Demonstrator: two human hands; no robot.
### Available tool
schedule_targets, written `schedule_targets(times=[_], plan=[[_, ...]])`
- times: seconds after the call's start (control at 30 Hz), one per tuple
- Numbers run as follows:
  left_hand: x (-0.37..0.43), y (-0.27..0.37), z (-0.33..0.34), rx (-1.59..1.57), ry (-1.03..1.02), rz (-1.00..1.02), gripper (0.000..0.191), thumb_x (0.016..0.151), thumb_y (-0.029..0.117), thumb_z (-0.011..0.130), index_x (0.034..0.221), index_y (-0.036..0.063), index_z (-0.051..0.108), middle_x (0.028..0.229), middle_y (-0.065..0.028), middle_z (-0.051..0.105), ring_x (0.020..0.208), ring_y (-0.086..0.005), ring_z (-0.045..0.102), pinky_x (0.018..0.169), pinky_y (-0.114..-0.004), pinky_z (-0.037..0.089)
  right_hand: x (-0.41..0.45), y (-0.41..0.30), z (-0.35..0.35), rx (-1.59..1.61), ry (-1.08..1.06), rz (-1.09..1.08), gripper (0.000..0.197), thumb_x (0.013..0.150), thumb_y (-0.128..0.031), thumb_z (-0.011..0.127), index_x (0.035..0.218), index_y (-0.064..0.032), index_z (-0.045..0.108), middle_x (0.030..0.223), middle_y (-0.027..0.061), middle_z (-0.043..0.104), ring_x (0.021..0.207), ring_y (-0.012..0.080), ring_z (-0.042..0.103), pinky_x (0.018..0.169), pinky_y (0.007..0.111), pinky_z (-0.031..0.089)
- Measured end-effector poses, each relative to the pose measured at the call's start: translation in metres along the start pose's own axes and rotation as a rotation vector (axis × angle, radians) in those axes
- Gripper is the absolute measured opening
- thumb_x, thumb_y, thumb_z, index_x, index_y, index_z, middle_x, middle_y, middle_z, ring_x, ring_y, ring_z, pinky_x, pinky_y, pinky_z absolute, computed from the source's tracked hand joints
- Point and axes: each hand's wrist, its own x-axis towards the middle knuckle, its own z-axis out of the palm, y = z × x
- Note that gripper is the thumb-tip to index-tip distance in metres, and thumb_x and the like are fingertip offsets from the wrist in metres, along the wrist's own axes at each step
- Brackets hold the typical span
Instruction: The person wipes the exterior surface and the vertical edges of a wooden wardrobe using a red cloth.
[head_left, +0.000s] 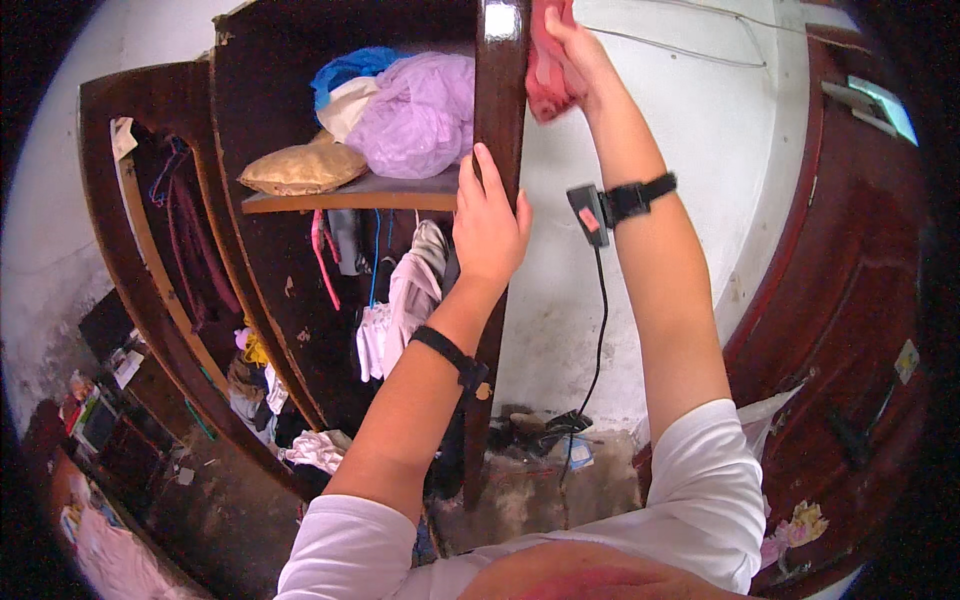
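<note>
My right hand (574, 56) is raised at the top and holds a crumpled red cloth (551, 90) beside the dark, glossy wooden edge panel (501, 97) of a wardrobe. My left hand (491, 217) rests on the lower part of that panel, its fingers extended along the surface. Left of the hands, a wardrobe shelf (345, 201) bears a tan cushion (304, 169), a lilac bundle (420, 112) and a blue bag (352, 67). Both wrists wear black straps; from the right one hangs a small black device (589, 216) with a cable.
Clothes (411, 292) and a pink hanger (325, 262) hang beneath the shelf. An open wardrobe door (150, 277) stands at the left. Behind the panel is a white wall (570, 300), with dark items (536, 431) on the floor below. A brown door (832, 300) is at the right.
</note>
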Motion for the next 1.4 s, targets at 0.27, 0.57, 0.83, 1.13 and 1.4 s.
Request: schedule_targets(times=[0.27,0.57,0.83,1.13,1.4], plan=[[0.002,0.004,0.005,-0.059,0.026,0.043,0.088,0.096,0.023,0.066,0.163,-0.0027,0.015,0.153,-0.0326,0.038,0.135,-0.0501,0.048,0.109,-0.049,0.047,0.015,-0.004,-0.011,0.025,-0.067,-0.101,0.046,0.105,-0.042,0.064,0.132,-0.0046,0.058,0.113,0.0116,0.070,0.097,0.0264,0.068,0.082,0.043,0.058],[0.004,0.016,0.005,-0.108,0.004,0.008,0.088,0.096,0.022,0.067,0.163,-0.0028,0.016,0.153,-0.0333,0.038,0.136,-0.0505,0.048,0.109,-0.050,0.047,0.063,-0.033,-0.004,-0.207,0.076,-0.348,0.033,0.106,-0.037,0.060,0.113,-0.0054,0.067,0.095,0.0084,0.071,0.083,0.0233,0.066,0.073,0.042,0.055],[0.001,0.003,-0.001,-0.052,-0.015,-0.008,0.088,0.096,0.022,0.068,0.163,-0.0028,0.017,0.152,-0.0326,0.039,0.134,-0.0505,0.050,0.108,-0.050,0.048,0.033,0.008,-0.002,-0.395,0.173,-0.312,0.035,0.107,-0.030,0.062,0.127,-0.0008,0.063,0.109,0.0069,0.070,0.095,0.0183,0.065,0.086,0.037,0.053],[0.000,0.012,0.009,-0.103,-0.016,0.009,0.091,0.094,0.020,0.070,0.164,-0.0016,0.015,0.153,-0.0322,0.038,0.135,-0.0493,0.049,0.109,-0.048,0.048,0.081,-0.023,-0.007,-0.360,0.303,-0.395,0.031,0.101,-0.023,0.069,0.124,-0.0031,0.066,0.108,0.0100,0.073,0.097,0.0224,0.069,0.084,0.038,0.055],[0.002,0.005,0.002,-0.101,-0.007,0.018,0.091,0.094,0.020,0.070,0.163,-0.0026,0.016,0.153,-0.0319,0.038,0.134,-0.0496,0.049,0.109,-0.049,0.048,0.064,-0.015,-0.017,-0.059,0.050,-0.308,0.030,0.101,-0.010,0.066,0.131,-0.0047,0.065,0.111,0.0054,0.072,0.098,0.0213,0.069,0.087,0.036,0.056]])
